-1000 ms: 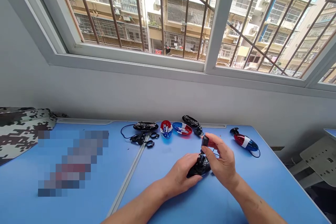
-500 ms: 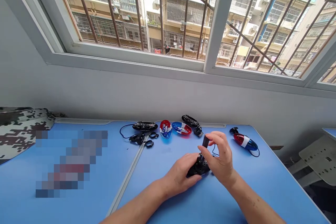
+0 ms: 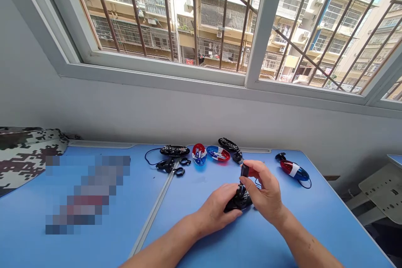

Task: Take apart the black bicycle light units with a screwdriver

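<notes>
Your left hand (image 3: 216,207) is clamped around a black plastic casing (image 3: 235,205), holding it down on the blue table (image 3: 176,234) (likely to steady it); your right hand (image 3: 264,190) pinches a small black plug (image 3: 245,170) between finger and thumb, just above the casing; a red-and-blue bike light (image 3: 293,170) lies right of the casing; a red-and-blue shell (image 3: 218,153) lies beyond it.
</notes>
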Tool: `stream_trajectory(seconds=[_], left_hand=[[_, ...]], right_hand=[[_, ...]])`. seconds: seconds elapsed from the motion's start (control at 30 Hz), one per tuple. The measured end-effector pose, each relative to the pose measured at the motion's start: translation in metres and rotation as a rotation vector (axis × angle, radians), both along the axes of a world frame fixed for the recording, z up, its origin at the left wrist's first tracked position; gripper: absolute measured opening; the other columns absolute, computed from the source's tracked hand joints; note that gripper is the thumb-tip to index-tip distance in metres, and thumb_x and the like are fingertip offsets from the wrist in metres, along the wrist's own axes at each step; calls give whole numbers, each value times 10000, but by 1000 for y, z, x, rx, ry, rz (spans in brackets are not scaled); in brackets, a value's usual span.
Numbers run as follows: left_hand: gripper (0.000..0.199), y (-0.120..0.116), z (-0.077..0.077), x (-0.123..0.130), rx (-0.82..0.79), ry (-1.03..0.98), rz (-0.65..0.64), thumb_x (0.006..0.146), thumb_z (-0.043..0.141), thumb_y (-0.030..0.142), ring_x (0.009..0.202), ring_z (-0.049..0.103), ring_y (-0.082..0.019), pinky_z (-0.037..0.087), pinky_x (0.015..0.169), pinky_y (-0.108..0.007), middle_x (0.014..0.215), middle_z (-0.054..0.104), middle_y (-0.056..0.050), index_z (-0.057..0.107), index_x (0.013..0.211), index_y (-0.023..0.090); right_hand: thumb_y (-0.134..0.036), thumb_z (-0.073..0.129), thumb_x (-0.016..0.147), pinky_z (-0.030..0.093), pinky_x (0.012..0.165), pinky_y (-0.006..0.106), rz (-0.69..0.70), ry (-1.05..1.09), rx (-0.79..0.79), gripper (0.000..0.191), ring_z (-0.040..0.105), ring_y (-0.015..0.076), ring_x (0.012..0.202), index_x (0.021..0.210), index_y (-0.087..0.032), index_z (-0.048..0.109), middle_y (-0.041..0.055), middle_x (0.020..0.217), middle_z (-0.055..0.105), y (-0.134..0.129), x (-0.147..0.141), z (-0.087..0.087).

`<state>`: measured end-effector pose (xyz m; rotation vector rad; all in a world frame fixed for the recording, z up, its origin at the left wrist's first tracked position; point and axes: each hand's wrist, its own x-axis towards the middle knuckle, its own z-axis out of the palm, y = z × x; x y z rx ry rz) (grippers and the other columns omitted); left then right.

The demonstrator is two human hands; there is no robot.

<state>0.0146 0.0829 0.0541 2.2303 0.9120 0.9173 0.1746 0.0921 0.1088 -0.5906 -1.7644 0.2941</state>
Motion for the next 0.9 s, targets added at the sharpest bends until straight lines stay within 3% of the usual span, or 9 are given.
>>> stream_trajectory(seconds=[0.23, 0.33, 0.43, 0.57, 0.7, 0.8, 0.9], left_hand=[[209, 1, -1, 0, -1, 13, -6, 695, 583, 92, 831, 542, -207, 452, 768, -314, 940, 652, -30, 541, 874, 190], [229, 1, -2, 0, 8, 6, -16, 686, 581, 79, 831, 542, -206, 450, 773, -316, 938, 655, -30, 545, 885, 186], [262, 1, -3, 1, 9, -14, -37, 690, 558, 61, 852, 550, -205, 450, 788, -314, 965, 658, -31, 550, 918, 189], [220, 2, -6, 0, 36, -11, -13, 700, 548, 70, 787, 539, -194, 446, 719, -294, 882, 641, -28, 544, 884, 190], [252, 2, -5, 0, 50, -1, -18, 701, 557, 80, 809, 534, -203, 447, 746, -311, 920, 648, -33, 545, 926, 194], [314, 2, -4, 1, 44, -11, -54, 706, 560, 76, 876, 547, -217, 446, 813, -335, 1009, 659, -41, 550, 995, 197], [277, 3, -5, 1, 51, -5, -37, 700, 567, 79, 848, 546, -216, 450, 788, -332, 978, 660, -46, 547, 953, 190]], right_hand=[[-137, 522, 918, 604, 802, 307, 202, 6, -202, 415, 686, 169, 954, 1299, -302, 524, 52, 1117, 680, 5, 8, -6], [-150, 492, 943, 603, 815, 327, 254, 6, -220, 432, 690, 172, 962, 1346, -306, 474, 61, 1127, 680, 5, 8, -8], [-137, 463, 948, 603, 780, 336, 202, -18, -130, 436, 682, 174, 946, 1354, -294, 451, 73, 1133, 666, 3, 7, -7], [-163, 554, 896, 578, 734, 357, 8, -108, 90, 407, 620, 216, 990, 1286, -271, 510, 85, 1092, 640, 3, 4, -1], [-138, 629, 855, 563, 696, 342, -160, -75, 199, 436, 591, 184, 848, 1257, -283, 545, 60, 994, 592, 4, 2, 1], [-112, 601, 872, 564, 645, 299, -160, -51, 190, 476, 571, 149, 750, 1306, -291, 518, 46, 959, 581, 3, 0, 0], [-97, 573, 884, 572, 652, 285, -132, -62, 169, 518, 583, 137, 727, 1352, -300, 485, 41, 952, 597, 1, 0, 0]])
